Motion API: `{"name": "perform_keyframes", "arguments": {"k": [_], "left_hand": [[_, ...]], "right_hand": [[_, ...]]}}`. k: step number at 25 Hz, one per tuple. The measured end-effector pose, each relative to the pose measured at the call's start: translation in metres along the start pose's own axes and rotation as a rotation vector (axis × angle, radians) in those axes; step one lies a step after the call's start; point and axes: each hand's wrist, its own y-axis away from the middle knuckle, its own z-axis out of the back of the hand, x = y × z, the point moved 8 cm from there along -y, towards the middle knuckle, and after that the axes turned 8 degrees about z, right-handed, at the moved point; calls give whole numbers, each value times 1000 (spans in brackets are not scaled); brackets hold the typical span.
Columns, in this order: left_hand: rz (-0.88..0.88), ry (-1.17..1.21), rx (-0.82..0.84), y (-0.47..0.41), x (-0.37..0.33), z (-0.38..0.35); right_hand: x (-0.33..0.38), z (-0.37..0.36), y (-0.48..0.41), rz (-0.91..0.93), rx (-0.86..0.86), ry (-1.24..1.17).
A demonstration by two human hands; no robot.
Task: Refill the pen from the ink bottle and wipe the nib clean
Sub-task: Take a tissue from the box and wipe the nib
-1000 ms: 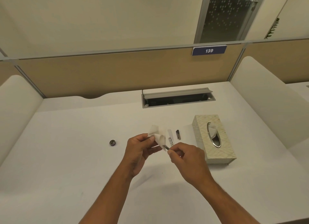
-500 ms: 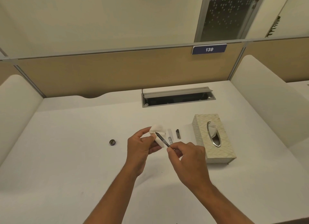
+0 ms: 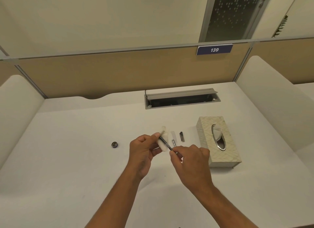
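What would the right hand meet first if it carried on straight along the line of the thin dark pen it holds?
Probably the folded white tissue pinched in the left hand: the right hand aims the thin dark pen up and left into it. Depth is unclear from one view.

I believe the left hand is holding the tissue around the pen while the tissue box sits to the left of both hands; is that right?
Not quite. The head view shows the tissue box to the right of both hands, not the left. The rest holds: the left hand holds the tissue around the pen.
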Motion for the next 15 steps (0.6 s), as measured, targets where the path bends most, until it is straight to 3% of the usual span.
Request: {"name": "perform_keyframes", "arguments": {"k": [9,15], "left_hand": [[80,27,180,3,0,-13],[117,2,58,-1,7,-7]], "right_hand": [[-8,3,-1,-36,31,38],[-10,6,1,-39,35,33]]}}
